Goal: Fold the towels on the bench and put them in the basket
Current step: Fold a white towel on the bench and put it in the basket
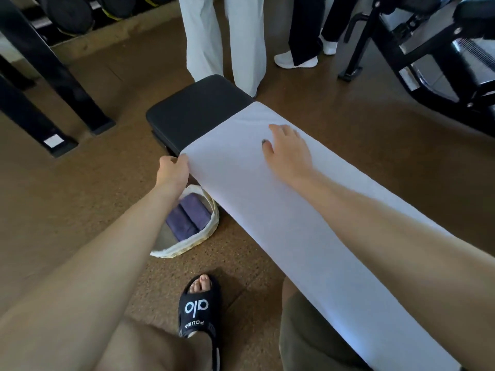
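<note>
A long white towel (270, 218) lies spread flat along the black padded bench (198, 111), covering all but its far end. My left hand (172, 168) pinches the towel's far left corner at the bench edge. My right hand (288, 149) rests flat on the towel, fingers spread, near its far end. On the floor left of the bench stands a pale woven basket (207, 232) holding two folded purple towels (187, 216).
Two people's legs (222, 41) stand just beyond the bench's far end. Black rack posts (53, 76) rise at left; a black gym machine (434, 54) stands at right. My sandalled foot (199, 306) is on the brown floor near the basket.
</note>
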